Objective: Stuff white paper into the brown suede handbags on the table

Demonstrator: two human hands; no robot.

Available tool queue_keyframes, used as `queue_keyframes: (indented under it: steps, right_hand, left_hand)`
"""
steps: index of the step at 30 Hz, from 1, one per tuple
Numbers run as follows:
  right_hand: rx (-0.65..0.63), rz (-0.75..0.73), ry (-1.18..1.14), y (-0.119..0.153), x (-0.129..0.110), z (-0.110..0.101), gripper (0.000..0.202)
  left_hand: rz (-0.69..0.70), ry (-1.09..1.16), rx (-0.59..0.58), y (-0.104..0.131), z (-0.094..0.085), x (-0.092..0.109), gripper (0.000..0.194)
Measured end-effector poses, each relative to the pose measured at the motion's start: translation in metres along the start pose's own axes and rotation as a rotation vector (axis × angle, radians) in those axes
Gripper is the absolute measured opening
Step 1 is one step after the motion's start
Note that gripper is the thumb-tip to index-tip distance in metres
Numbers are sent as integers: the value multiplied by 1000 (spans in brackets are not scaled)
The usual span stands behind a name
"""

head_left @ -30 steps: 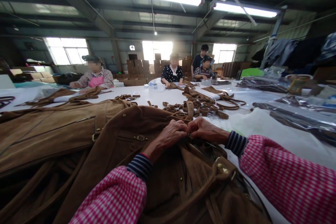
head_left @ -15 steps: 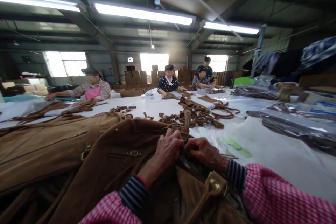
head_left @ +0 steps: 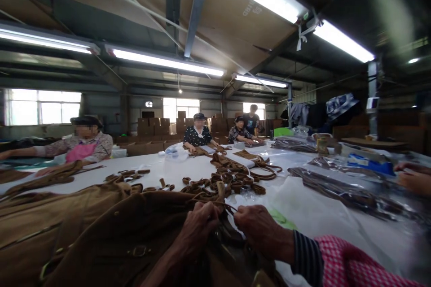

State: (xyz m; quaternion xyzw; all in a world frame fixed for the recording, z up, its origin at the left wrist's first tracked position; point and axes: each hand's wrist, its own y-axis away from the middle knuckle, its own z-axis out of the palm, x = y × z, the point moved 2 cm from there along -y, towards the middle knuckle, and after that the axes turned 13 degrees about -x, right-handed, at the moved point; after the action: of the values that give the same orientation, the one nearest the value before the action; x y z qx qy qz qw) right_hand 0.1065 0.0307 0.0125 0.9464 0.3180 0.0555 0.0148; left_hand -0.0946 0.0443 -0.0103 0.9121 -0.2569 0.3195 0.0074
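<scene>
A large brown bag (head_left: 111, 233) with a small brass buckle lies in front of me, partly under my forearms. Above its far right edge my left hand (head_left: 200, 222) is closed, its fingers pinched on a thin brown cord (head_left: 229, 207). My right hand (head_left: 257, 228) is closed on the same cord a short way to the right, so a bit of it spans the gap between them. Just beyond my hands a flat brown strap end (head_left: 220, 189) stands up. My fingertips are partly hidden.
Several rolled brown straps (head_left: 232, 181) lie on the white table (head_left: 161, 170) beyond the bag. Plastic-wrapped brown pieces (head_left: 336, 186) lie at right, near another person's hand (head_left: 415, 177). Co-workers sit across the table. Another brown bag (head_left: 40, 219) is at left.
My view has swung right and tilted up. My hands have drawn a little apart, and the thin cord now shows between them. Another person's hand has come into view at right.
</scene>
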Motion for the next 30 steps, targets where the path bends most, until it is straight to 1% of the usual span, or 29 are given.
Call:
queue_keyframes:
  steps: [1,3,6,9,12,16,18,20,23,26,30]
  right_hand:
    - [7,22,1,5,4,-1,18]
    - [67,33,-64,14,13,0,20]
    - [239,-1,-309,18,20,5,17]
    - [405,-24,-575,8,15,11,15]
    - [496,-89,-861,-12,0,17,19]
    - [504,-166,-1374,-36,-13,26,24]
    - [519,-181,-1586,-39,-12,30,29]
    - [528,-175,-1719,-37,-10,33,34]
    - [475,-153,-1763,-29,-7,37,34]
    - [416,-156,-1711,-23,-6,40,32]
    - [394,-170,-1670,-21,-5,46,32]
  left_hand:
    - [6,17,22,-1,3,0,6]
    - [12,20,55,-2,10,0,12]
    - [15,66,87,-1,17,3,16]
    - [24,204,102,2,19,4,19]
    - [43,327,120,3,18,3,28]
    - [64,464,142,3,17,3,34]
    - [80,561,143,2,17,2,35]
    - [92,681,127,1,19,1,38]
    - [94,803,99,2,18,0,41]
    - [75,793,97,5,15,2,38]
    - [92,766,87,6,14,6,35]
